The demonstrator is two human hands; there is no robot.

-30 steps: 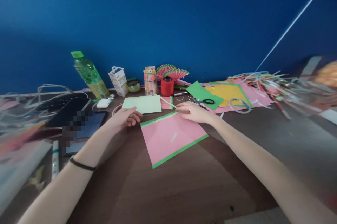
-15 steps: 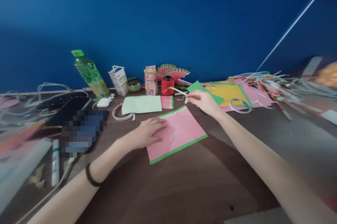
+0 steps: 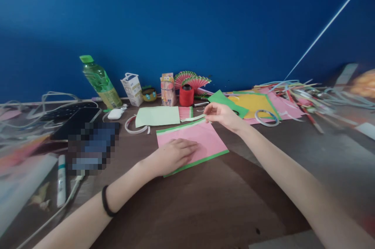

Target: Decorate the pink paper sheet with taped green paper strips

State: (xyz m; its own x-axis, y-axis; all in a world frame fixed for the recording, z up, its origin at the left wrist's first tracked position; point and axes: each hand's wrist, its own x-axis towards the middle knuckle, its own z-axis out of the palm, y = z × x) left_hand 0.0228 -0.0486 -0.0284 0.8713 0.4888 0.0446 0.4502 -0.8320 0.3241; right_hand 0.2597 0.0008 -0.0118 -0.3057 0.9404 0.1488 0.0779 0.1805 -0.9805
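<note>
A pink sheet (image 3: pixel 209 139) with green strips along its far and near edges lies on the dark table. My left hand (image 3: pixel 177 155) rests flat on it, fingers spread toward the right. Above the sheet's far right corner, my right hand (image 3: pixel 221 116) pinches a thin pale strip (image 3: pixel 193 118), whose free end reaches left along the green far edge. Just behind the sheet lie a pale green paper (image 3: pixel 158 116) and a folded pink piece with green edges (image 3: pixel 185 113).
A roll of white tape (image 3: pixel 136 126) sits left of the sheet. At the back stand a green bottle (image 3: pixel 102 83), a carton (image 3: pixel 132 89) and a red spool (image 3: pixel 186 96). Coloured papers (image 3: pixel 252 104) and another tape roll (image 3: pixel 267 118) lie right; a phone (image 3: pixel 98 145) lies left.
My left hand has slid right and nearer on the pink sheet, which has shifted slightly. The strip in my right hand has come down toward the sheet's far edge.
</note>
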